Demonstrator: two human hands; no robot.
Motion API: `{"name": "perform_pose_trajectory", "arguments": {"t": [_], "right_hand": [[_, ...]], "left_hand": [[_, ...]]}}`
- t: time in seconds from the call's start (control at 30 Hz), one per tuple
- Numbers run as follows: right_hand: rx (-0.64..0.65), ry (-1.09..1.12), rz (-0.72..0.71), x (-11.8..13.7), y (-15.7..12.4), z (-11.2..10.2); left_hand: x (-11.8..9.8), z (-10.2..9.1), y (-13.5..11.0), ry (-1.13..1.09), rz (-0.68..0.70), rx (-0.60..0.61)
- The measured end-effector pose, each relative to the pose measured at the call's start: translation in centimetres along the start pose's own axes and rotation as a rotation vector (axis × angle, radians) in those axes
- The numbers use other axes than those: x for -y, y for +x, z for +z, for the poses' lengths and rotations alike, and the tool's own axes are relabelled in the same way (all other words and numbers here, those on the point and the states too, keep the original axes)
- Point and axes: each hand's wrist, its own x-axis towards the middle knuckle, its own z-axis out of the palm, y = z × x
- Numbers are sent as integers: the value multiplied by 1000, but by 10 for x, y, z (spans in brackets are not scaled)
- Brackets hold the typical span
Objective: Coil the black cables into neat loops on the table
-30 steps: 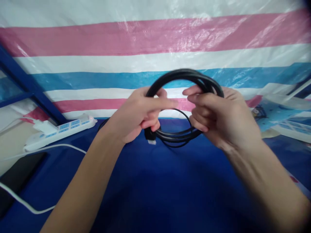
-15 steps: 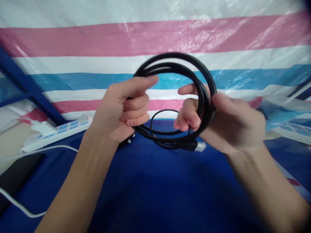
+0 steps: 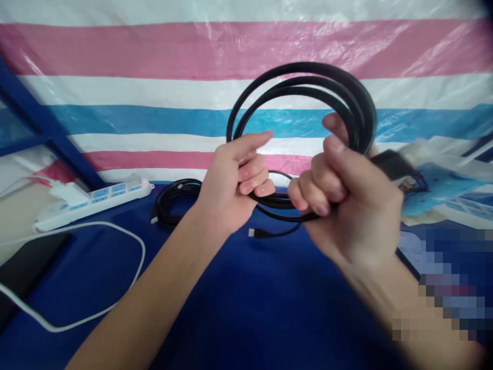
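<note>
Black cable coil (image 3: 304,69) now stands higher & further rt than 0.5 s back, loops arching above both fists. Rt hand (image 3: 346,205) went from loose fingers to a clenched fist on the lower strands. Lt hand (image 3: 231,180) slid to the bottom too, fingers curled round the same strands, so the bundle looks pinched tight at one spot. Second coil (image 3: 173,200) shows just lt of lt hand. Plug end (image 3: 256,233) dangles under the hands. Dark blurred piece (image 3: 393,163) behind rt hand: can't ID. Rt forearm pixelated.
</note>
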Motion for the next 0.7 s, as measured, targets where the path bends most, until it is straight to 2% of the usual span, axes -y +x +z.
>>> {"name": "perform_pose_trajectory", "arguments": {"t": [0.03, 0.17, 0.27, 0.37, 0.47, 0.57, 0.63, 0.7], "right_hand": [[26, -24, 49, 5, 5, -5], [267, -222, 346, 25, 20, -29], [350, -296, 439, 31, 23, -39], [281, -318, 363, 27, 22, -35], [152, -305, 209, 17, 23, -26], [80, -236, 152, 9, 24, -20], [56, -278, 94, 8, 25, -21], [109, -445, 48, 11, 24, -24]], "left_hand": [[-3, -2, -1, 74, -28, 45], [-20, -9, -9, 420, -148, 240], [-24, -10, -14, 483, -269, 376], [-21, -6, -13, 415, -233, 322], [-17, 1, -9, 410, -53, 123], [-13, 3, -7, 461, 105, -27], [-10, 1, -7, 544, 148, -27], [-9, -3, -8, 675, 96, 103]]}}
